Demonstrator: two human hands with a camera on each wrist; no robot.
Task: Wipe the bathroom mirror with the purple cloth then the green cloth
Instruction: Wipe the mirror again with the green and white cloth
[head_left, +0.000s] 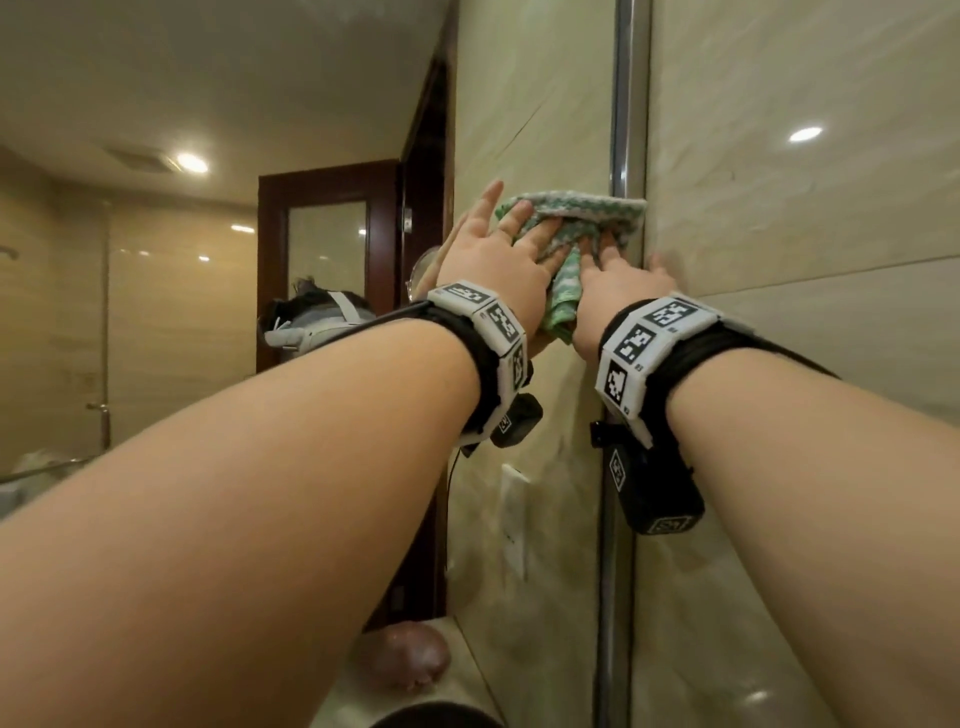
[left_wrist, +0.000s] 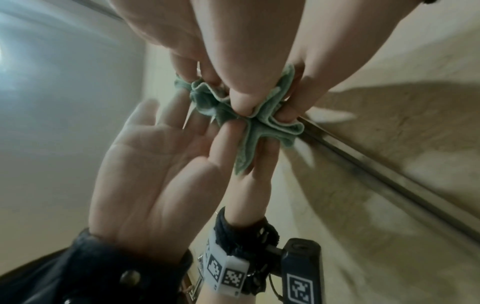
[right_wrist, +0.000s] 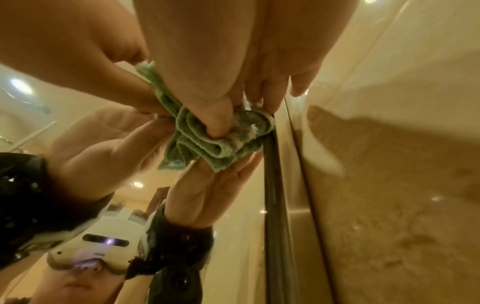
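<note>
The green cloth (head_left: 571, 218) lies bunched against the bathroom mirror (head_left: 530, 114), right beside its metal right edge (head_left: 626, 104). My left hand (head_left: 519, 234) presses flat on the cloth's left part with straight, spread fingers. My right hand (head_left: 613, 260) presses on its right part, its outer fingers reaching past the frame onto the tile. A fold of cloth hangs down between the two hands. The wrist views show the cloth (left_wrist: 259, 127) (right_wrist: 207, 148) squeezed into folds between fingertips and glass, with both palms reflected below. No purple cloth is clearly in view.
A glossy beige tile wall (head_left: 805, 218) stands right of the mirror frame. Low down, a blurred pinkish-brown lump (head_left: 405, 660) sits on the counter beside a dark round shape (head_left: 436, 714). The mirror reflects a dark wooden door (head_left: 327, 234) and a wall plate (head_left: 514, 519).
</note>
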